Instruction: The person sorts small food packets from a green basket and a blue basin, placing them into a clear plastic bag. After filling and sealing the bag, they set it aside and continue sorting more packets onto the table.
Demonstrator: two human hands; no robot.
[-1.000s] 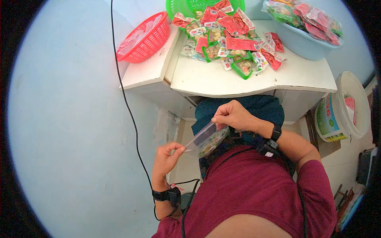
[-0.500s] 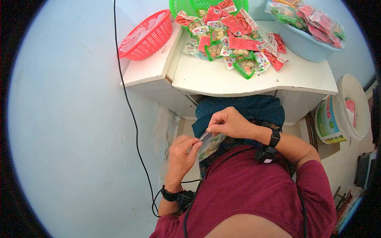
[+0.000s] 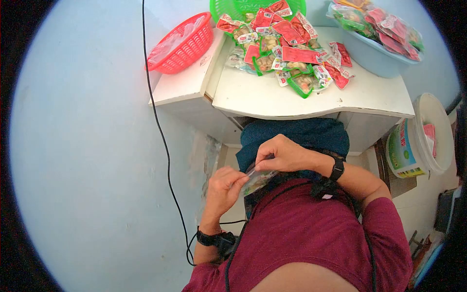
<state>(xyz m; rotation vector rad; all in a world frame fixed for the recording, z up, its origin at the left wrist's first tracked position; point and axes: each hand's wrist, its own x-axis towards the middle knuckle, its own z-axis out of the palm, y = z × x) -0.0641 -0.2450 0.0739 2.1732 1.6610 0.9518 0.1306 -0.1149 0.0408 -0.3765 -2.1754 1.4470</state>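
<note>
A clear plastic bag (image 3: 258,182) with small greenish contents hangs between my hands, above my lap. My left hand (image 3: 224,185) pinches one end of its top edge. At the other end of that edge, the thumb and fingers of my right hand (image 3: 282,154) are closed on the bag. Its lower part lies close to my shirt, and what is inside cannot be made out clearly. On the white table (image 3: 272,103) in front of me lies a pile of small food packets (image 3: 296,54), some red and some clear with green edges.
A red basket (image 3: 187,45) holding clear plastic stands at the table's left, a green basket (image 3: 233,7) behind the pile. A blue basin (image 3: 379,62) of packets is at the right. Beside the table is a white bucket (image 3: 406,151). A black cable (image 3: 163,131) hangs at the left.
My two hands have come slightly closer together along the bag's top edge, and the bag has tilted flatter. The camera view has shifted a little.
</note>
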